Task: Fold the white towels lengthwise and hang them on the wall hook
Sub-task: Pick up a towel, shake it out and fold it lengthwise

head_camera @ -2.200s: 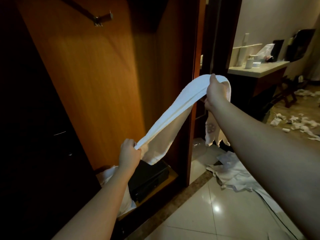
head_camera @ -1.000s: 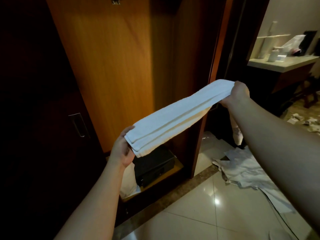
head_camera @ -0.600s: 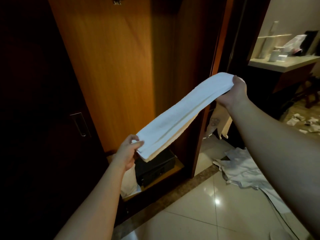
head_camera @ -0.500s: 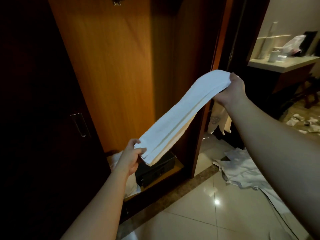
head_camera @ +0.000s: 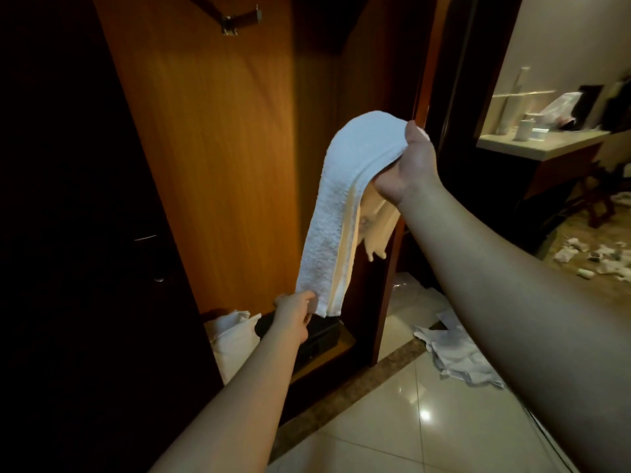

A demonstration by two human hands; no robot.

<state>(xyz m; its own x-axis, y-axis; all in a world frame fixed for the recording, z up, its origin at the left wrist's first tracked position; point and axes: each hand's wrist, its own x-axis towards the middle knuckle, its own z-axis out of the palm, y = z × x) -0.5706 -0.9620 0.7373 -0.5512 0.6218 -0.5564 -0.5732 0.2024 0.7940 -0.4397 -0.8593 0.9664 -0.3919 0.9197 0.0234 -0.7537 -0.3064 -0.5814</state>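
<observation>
A folded white towel (head_camera: 345,199) is held up in front of an open wooden wardrobe (head_camera: 218,158), draped over the raised right hand (head_camera: 406,165), whose thumb is pressed on top of the cloth while the fingers are hidden beneath it. The towel hangs down in a long narrow strip, and its lower end is pinched between thumb and fingertips of the left hand (head_camera: 293,315), lower and nearer the wardrobe floor. A shorter, cream-lit part of the towel dangles behind the right wrist, its edge partly covered by the forearm. A metal wall hook (head_camera: 239,20) is fixed high on the wardrobe's back panel, well above the towel and bare. On the wardrobe's bottom shelf a dark box-like object (head_camera: 314,339) is seen, largely hidden by the left hand and too dim to identify, and just beside it a white bag or bundle of cloth (head_camera: 232,339) is leaned against the dark door at the left; what it contains cannot be made out. Crumpled white linen (head_camera: 457,353) is spread on the glossy tiled floor (head_camera: 392,435) to the right. A pale counter (head_camera: 539,145) with blurred toiletry items is visible at far right, cut off by the frame edge.
</observation>
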